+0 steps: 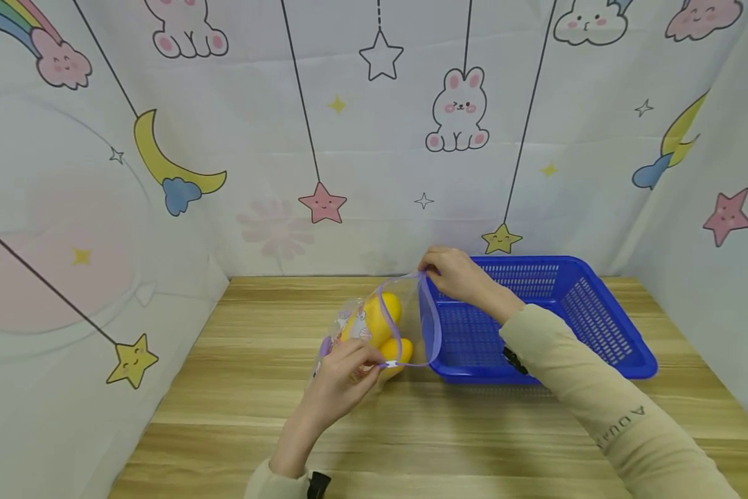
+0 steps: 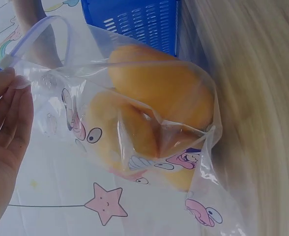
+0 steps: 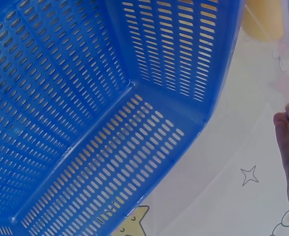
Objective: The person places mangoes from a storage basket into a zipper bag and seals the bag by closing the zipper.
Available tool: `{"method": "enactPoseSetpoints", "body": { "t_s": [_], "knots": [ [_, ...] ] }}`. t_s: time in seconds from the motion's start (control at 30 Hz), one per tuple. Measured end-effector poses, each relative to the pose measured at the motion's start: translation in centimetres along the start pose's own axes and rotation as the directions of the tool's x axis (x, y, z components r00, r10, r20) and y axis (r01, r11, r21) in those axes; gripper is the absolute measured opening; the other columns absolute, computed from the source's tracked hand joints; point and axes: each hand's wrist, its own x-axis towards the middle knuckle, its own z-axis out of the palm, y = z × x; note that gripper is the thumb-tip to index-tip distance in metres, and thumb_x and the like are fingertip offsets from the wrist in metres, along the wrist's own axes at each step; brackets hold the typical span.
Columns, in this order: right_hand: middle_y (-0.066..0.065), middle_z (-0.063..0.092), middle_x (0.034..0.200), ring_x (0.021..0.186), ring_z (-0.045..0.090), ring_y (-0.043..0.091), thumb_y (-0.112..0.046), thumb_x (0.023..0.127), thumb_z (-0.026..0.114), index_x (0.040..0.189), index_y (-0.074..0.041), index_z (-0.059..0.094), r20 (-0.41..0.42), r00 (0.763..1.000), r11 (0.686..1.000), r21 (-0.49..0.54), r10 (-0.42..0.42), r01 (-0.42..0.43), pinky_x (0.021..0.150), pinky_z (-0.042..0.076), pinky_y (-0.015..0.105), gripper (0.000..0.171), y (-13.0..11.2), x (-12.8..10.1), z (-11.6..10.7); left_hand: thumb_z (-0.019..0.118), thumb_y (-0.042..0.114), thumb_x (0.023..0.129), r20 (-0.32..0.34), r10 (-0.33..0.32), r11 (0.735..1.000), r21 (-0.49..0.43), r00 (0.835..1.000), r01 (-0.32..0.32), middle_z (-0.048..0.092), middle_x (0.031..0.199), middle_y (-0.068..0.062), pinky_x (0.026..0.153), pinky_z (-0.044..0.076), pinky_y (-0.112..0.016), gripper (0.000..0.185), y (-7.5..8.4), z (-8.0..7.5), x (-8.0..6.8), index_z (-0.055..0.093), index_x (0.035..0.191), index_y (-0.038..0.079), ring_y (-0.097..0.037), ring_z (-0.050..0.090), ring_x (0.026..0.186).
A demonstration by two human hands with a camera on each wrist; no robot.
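A clear zip bag with cartoon prints holds several smooth yellow, mango-like fruits. Its purple-edged mouth gapes toward the right in the head view. My left hand pinches the near end of that mouth, by the white slider. At the far end, the fingers of my right hand pinch the purple edge, close to the blue basket. In the left wrist view, the fruits show through the plastic, beyond the fingers. The bag's print and folds partly cover them.
A blue slotted plastic basket stands on the wood-patterned table, right beside the bag. My right forearm crosses over its near left part. White cloth walls with cartoon drawings enclose the back and both sides.
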Motion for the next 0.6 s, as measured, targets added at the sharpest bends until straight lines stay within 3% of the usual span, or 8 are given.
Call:
{"method": "enactPoseSetpoints", "body": {
  "t_s": [0.4,0.6],
  "knots": [
    [0.011,0.069,0.093,0.082,0.064,0.021,0.001,0.089,0.061,0.096,-0.002,0.071,-0.001,1.0,1.0,-0.002,0.015,-0.015,0.075,0.057,0.034,0.013,-0.2,0.3,-0.4,0.069,-0.01,0.076,-0.045,0.019,0.999,0.031,0.999,-0.018,0.064,0.086,-0.002,0.064,0.052,-0.011,0.021,0.5,-1.2,0.0,0.065,0.087,0.007,-0.009,0.06,0.072],
    [0.011,0.069,0.092,0.081,0.064,0.021,0.0,0.089,0.062,0.096,-0.002,0.071,-0.015,1.0,1.0,0.003,0.011,-0.011,0.075,0.056,0.034,0.012,-0.3,0.2,-0.6,0.068,-0.011,0.077,-0.075,-0.003,1.0,-0.01,0.997,0.002,0.065,0.086,-0.004,0.064,0.054,-0.016,0.018,0.7,-1.8,-0.2,0.065,0.088,0.004,-0.012,0.062,0.073]
  ]
}}
